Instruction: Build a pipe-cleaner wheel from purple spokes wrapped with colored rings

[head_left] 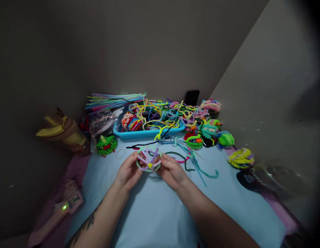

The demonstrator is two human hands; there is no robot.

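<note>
Between my two hands is a round frame of bent pipe cleaners (150,165), with a pale green ring, lilac spokes and a yellow knot where the spokes cross. My left hand (129,171) pinches the ring's left side. On the opposite side, my right hand (172,171) grips it between thumb and fingers. The frame is held above the blue cloth, its knot facing me. Just behind it lie loose pipe cleaners (192,156) in teal, dark green, pink and black. Some of my fingertips are hidden behind the ring.
A blue tray (149,134) heaped with curled pipe cleaners stands against the wall. Straight pipe cleaners (113,101) lie behind it at left. A green pipe-cleaner creature (106,144), a brown cup (69,134) and a pink glue gun (59,213) are leftward; several fuzzy pieces (209,129) sit rightward.
</note>
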